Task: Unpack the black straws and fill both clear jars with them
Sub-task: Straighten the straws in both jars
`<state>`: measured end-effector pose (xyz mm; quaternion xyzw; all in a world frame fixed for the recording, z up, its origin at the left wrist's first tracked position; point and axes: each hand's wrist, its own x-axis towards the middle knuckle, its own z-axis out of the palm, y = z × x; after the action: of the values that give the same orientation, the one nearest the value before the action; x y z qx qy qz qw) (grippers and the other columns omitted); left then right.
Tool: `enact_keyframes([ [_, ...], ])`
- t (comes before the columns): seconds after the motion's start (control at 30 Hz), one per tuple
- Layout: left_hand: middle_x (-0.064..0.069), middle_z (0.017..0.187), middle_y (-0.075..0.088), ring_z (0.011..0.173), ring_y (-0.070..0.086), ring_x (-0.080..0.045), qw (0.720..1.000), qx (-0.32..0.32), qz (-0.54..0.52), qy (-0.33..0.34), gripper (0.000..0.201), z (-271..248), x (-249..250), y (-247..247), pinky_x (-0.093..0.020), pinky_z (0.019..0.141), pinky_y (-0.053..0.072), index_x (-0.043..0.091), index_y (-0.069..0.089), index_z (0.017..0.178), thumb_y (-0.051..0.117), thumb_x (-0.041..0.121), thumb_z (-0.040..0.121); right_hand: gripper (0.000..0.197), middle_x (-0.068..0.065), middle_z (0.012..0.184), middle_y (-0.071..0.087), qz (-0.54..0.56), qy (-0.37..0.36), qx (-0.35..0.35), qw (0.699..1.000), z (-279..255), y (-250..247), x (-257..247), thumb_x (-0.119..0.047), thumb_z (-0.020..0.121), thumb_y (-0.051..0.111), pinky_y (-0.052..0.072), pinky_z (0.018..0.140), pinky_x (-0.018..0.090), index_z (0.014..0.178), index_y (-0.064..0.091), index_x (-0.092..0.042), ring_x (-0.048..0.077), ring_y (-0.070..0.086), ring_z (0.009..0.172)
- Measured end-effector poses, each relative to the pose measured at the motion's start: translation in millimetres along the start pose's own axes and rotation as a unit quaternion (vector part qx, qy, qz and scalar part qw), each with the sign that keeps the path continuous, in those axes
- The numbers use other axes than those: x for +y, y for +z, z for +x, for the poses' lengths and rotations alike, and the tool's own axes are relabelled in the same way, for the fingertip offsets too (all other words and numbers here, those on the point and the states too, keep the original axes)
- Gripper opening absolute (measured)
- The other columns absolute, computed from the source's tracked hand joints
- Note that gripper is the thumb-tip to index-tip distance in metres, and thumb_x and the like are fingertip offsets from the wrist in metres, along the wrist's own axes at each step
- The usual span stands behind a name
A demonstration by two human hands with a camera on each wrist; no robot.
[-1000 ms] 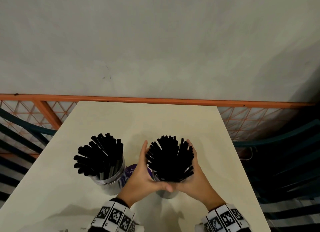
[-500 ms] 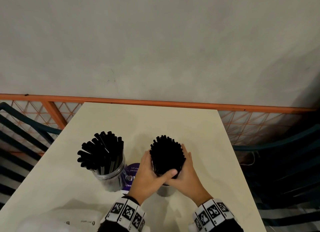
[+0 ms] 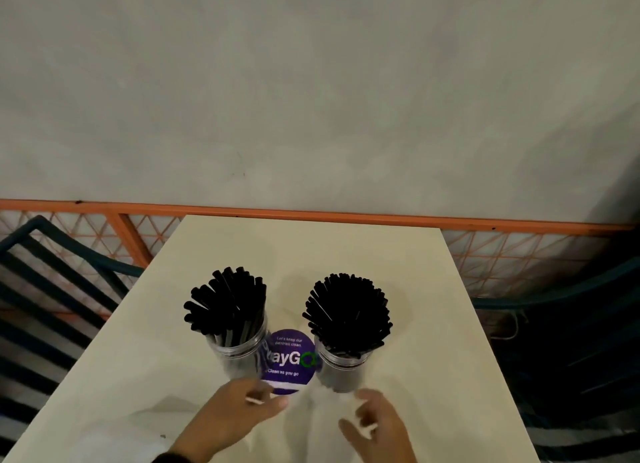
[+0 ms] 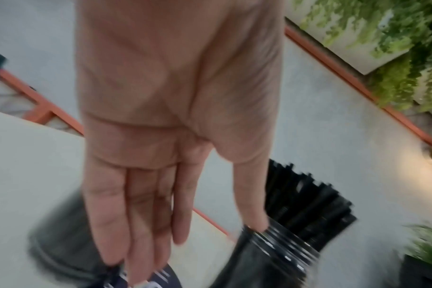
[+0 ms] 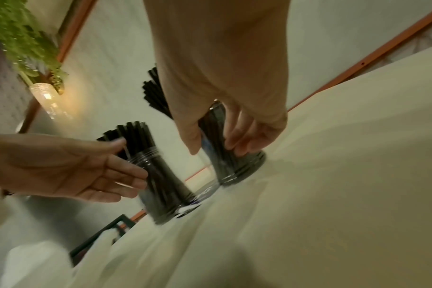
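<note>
Two clear jars stand side by side on the table, each packed with black straws that fan out above the rim. The left jar [image 3: 239, 353] holds its straws [image 3: 227, 303] leaning left; the right jar [image 3: 343, 371] carries a fuller round bunch [image 3: 348, 310]. My left hand [image 3: 266, 398] hovers just in front of the left jar, fingers straight and empty, as the left wrist view shows [image 4: 146, 214]. My right hand [image 3: 360, 417] is in front of the right jar [image 5: 237, 165], fingers loosely curled, holding nothing.
A round purple sticker [image 3: 287, 362] lies on the cream table [image 3: 311, 248] between the jars. A white plastic bag [image 3: 114, 442] sits at the near left. Dark chairs stand at the left [image 3: 52, 272] and right [image 3: 571, 324]. An orange railing [image 3: 346, 216] runs behind.
Both hands had cupped the straw bunch in the right jar; they have let go and drawn back toward me. The straws have spread out above the rim.
</note>
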<state>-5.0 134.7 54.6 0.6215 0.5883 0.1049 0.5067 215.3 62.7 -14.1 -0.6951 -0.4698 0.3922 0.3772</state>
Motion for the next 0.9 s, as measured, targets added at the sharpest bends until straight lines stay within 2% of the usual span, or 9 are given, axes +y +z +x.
enact_keyframes([
  [0.1, 0.0, 0.088, 0.067, 0.084, 0.062, -0.013, 0.993, 0.05, 0.073, -0.079, 0.042, -0.9, -20.7, -37.6, -0.021, 0.069, 0.045, 0.013, 0.066, 0.087, 0.07, 0.051, 0.07, 0.056, -0.027, 0.066, 0.062, -0.042, -0.045, -0.099, 0.993, -5.6, 27.1, -25.8, -0.027, 0.071, 0.072, 0.04, 0.061, 0.007, 0.081, 0.042, -0.073, -0.009, 0.056, 0.07],
  [0.2, -0.002, 0.107, 0.057, 0.096, 0.056, -0.016, 0.994, 0.062, 0.034, -0.083, 0.076, 0.6, -33.8, -70.5, -0.026, 0.078, 0.043, 0.018, 0.05, 0.109, 0.075, 0.062, 0.052, 0.041, -0.025, 0.08, 0.056, -0.056, -0.084, -0.107, 0.989, 0.2, 55.7, -62.9, -0.034, 0.07, 0.066, 0.041, 0.072, 0.004, 0.081, 0.047, -0.068, -0.015, 0.053, 0.083],
  [0.3, 0.005, 0.12, 0.045, 0.109, 0.049, -0.014, 0.995, 0.083, -0.04, 0.039, 0.123, 7.0, -28.8, -92.8, -0.024, 0.083, 0.04, 0.029, 0.028, 0.126, 0.074, 0.075, 0.022, 0.061, -0.016, 0.116, 0.045, -0.037, -0.111, -0.092, 0.989, 12.9, 77.8, -95.9, -0.029, 0.075, 0.07, 0.042, 0.097, 0.015, 0.116, 0.03, -0.052, -0.006, 0.047, 0.109],
  [0.4, 0.009, 0.132, 0.037, 0.125, 0.035, -0.008, 0.984, 0.08, -0.052, 0.152, 0.138, 19.6, -17.6, -103.8, -0.023, 0.098, 0.031, 0.03, 0.012, 0.138, 0.077, 0.073, 0.025, 0.103, -0.01, 0.14, 0.029, -0.032, -0.111, -0.086, 0.99, 37.1, 90.6, -120.7, -0.045, 0.065, 0.077, 0.032, 0.112, 0.031, 0.143, 0.012, -0.029, 0.009, 0.03, 0.132],
  [0.47, 0.01, 0.137, 0.032, 0.128, 0.033, -0.006, 0.982, 0.055, -0.07, 0.167, 0.146, 29.8, -13.6, -108.6, -0.021, 0.101, 0.031, 0.031, 0.001, 0.142, 0.082, 0.065, 0.026, 0.12, -0.01, 0.142, 0.028, -0.016, -0.13, -0.076, 0.988, 53.6, 98.3, -136.0, -0.06, 0.052, 0.08, 0.031, 0.114, 0.038, 0.144, 0.009, -0.032, 0.011, 0.027, 0.136],
  [0.6, 0.024, 0.131, 0.034, 0.111, 0.038, 0.024, 0.971, 0.02, -0.121, 0.203, 0.135, 46.2, -6.7, -106.0, 0.0, 0.087, 0.036, 0.038, 0.007, 0.139, 0.087, 0.054, 0.031, 0.117, -0.021, 0.139, 0.035, 0.012, -0.182, -0.086, 0.979, 77.8, 115.2, -151.9, -0.065, 0.047, 0.078, 0.021, 0.116, 0.051, 0.127, -0.007, -0.066, 0.009, 0.032, 0.136],
  [0.67, 0.025, 0.13, 0.039, 0.114, 0.039, 0.021, 0.967, 0.035, -0.143, 0.209, 0.116, 51.3, -2.5, -98.9, -0.004, 0.09, 0.039, 0.035, 0.017, 0.136, 0.085, 0.051, 0.043, 0.116, -0.025, 0.134, 0.036, 0.015, -0.173, -0.097, 0.98, 81.6, 120.1, -158.3, -0.056, 0.052, 0.079, 0.025, 0.116, 0.045, 0.116, -0.015, -0.073, 0.01, 0.036, 0.134],
  [0.77, 0.027, 0.125, 0.041, 0.118, 0.041, 0.013, 0.961, 0.075, -0.158, 0.214, 0.094, 48.4, 3.0, -92.0, -0.012, 0.096, 0.04, 0.038, 0.023, 0.13, 0.082, 0.044, 0.057, 0.108, -0.014, 0.13, 0.043, 0.043, -0.173, -0.076, 0.981, 83.9, 120.3, -158.8, -0.029, 0.063, 0.081, 0.043, 0.092, 0.008, 0.12, -0.003, -0.067, 0.009, 0.049, 0.121],
  [0.9, 0.029, 0.125, 0.033, 0.108, 0.037, 0.028, 0.959, 0.051, -0.168, 0.22, 0.111, 43.0, -2.6, -103.6, 0.005, 0.084, 0.034, 0.037, 0.01, 0.136, 0.083, 0.036, 0.052, 0.113, -0.012, 0.136, 0.038, 0.07, -0.173, -0.094, 0.978, 78.7, 109.5, -148.4, -0.038, 0.056, 0.082, 0.044, 0.101, 0.026, 0.134, 0.001, -0.051, 0.007, 0.047, 0.125],
])
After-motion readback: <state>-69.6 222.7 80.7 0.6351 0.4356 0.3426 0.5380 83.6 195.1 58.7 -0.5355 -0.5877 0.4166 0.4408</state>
